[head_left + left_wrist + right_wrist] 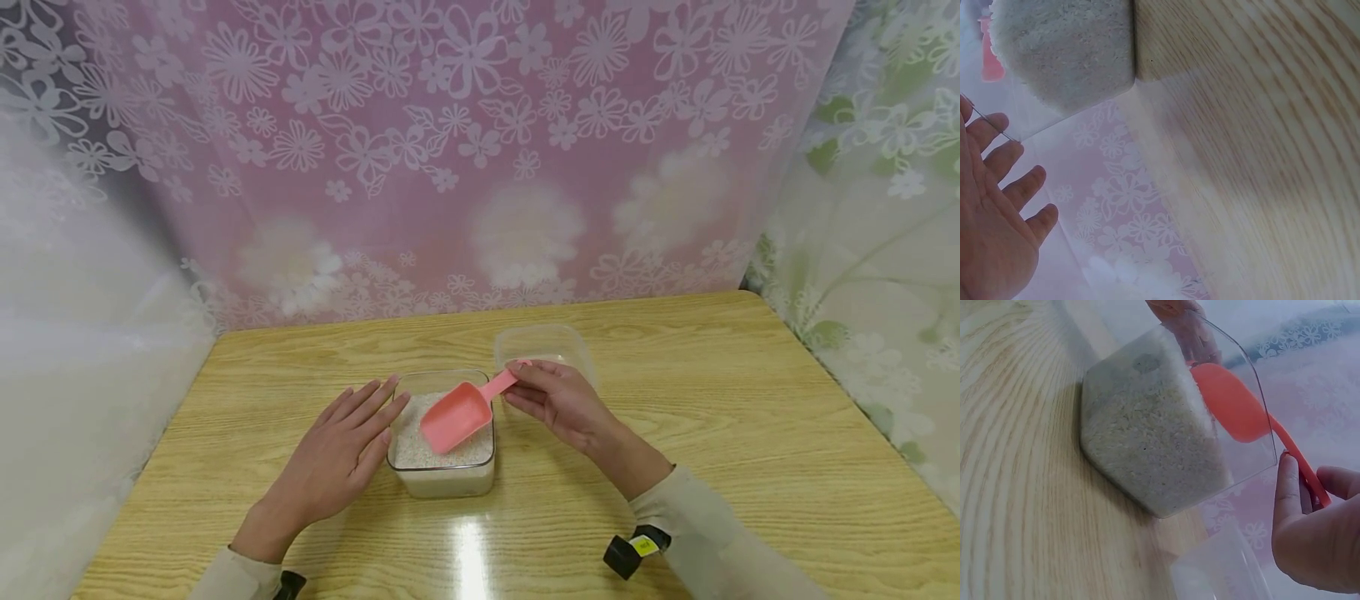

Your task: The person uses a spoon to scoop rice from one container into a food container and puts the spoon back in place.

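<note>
A clear square container (442, 485) holds white rice (408, 442); its side wall shows the grain packed inside in the right wrist view. My right hand (558, 406) pinches the handle of a pink scoop (456, 417), whose bowl tilts down with its front edge at the rice. In the right wrist view the scoop (1232, 403) shows through the container wall, and the thumb and fingers close round its handle. My left hand (341, 450) lies at the container's left rim with its fingers straight, fingertips touching the rim in the left wrist view.
Behind my right hand stands a second, translucent plastic container (543, 337), partly covered by that hand. The wooden table (697, 383) ends at a pink floral curtain (450, 167) at the back. Pale curtains hang on both sides.
</note>
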`<move>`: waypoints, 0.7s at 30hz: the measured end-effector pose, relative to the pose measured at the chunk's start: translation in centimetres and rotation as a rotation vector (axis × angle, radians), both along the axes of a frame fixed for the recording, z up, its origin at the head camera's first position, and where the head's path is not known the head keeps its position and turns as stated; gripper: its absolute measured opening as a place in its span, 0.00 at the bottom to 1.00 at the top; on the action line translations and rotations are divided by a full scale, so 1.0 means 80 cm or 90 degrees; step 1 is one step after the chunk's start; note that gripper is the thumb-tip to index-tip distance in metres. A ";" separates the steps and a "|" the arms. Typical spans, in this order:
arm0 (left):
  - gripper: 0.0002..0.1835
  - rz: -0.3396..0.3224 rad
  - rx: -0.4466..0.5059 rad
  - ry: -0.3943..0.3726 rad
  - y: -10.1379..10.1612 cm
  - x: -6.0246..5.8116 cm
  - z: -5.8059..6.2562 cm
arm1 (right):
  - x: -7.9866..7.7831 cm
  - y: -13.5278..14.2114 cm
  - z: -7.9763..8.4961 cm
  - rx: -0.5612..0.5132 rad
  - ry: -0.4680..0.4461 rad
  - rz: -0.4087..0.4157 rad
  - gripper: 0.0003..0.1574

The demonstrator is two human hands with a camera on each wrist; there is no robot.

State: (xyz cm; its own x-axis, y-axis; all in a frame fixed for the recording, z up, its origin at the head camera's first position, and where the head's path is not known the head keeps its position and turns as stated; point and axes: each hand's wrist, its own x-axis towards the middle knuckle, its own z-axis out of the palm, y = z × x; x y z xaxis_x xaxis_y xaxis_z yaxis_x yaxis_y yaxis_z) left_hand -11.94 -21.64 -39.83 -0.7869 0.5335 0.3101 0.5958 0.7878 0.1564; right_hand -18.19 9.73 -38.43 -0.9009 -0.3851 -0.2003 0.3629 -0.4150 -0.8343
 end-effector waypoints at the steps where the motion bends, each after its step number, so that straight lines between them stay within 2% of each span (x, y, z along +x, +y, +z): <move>1: 0.25 0.000 -0.001 0.001 0.000 0.000 0.000 | 0.000 0.000 0.001 -0.001 0.004 -0.004 0.07; 6: 0.25 0.001 -0.009 0.009 0.000 -0.001 0.001 | -0.002 0.000 0.010 0.031 0.039 -0.045 0.12; 11: 0.26 -0.001 -0.018 0.027 0.000 -0.001 0.002 | -0.004 -0.004 0.022 0.134 0.136 -0.072 0.21; 15: 0.26 0.001 -0.025 0.038 0.001 -0.001 0.003 | -0.006 -0.009 0.038 0.215 0.217 -0.086 0.22; 21: 0.25 0.004 -0.026 0.042 0.000 -0.001 0.004 | -0.006 -0.013 0.057 0.288 0.291 -0.091 0.19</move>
